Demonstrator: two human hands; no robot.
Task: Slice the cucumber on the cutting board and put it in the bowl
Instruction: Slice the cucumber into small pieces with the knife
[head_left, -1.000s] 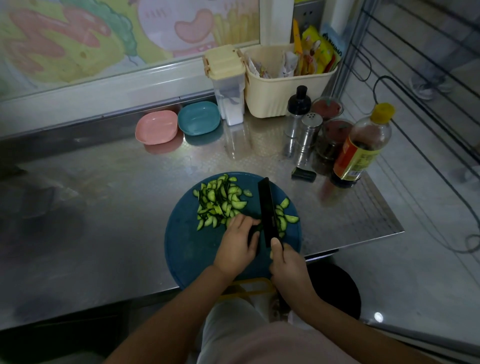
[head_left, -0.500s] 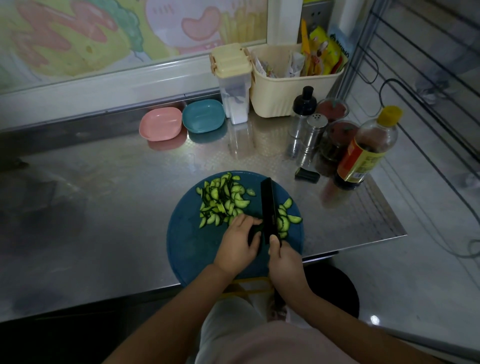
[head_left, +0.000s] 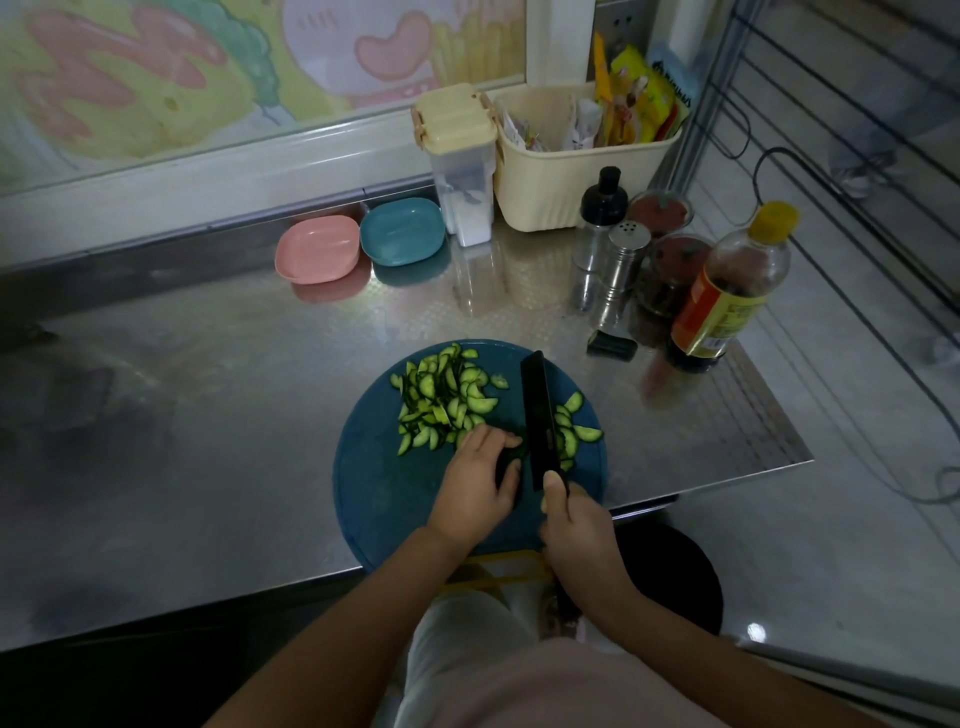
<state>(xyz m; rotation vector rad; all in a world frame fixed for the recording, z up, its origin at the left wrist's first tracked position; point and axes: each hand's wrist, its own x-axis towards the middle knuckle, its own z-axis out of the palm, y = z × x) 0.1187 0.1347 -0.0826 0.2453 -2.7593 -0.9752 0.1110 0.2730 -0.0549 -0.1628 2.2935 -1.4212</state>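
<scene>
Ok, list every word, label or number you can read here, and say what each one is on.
No text here can be read.
Yellow-capped bottle, orange and yellow label: printed, but too blurred to read.
Blue packet in the cream basket: dark letters, too blurred to read.
Yellow packets in the same basket: print too small to read.

light: dim overall | source: brighter at back wall (head_left: 156, 78) and right | glare: soft sheen on counter (head_left: 493, 291) | shadow: left and near edge dark | edges: wide-angle bend, soft focus
</scene>
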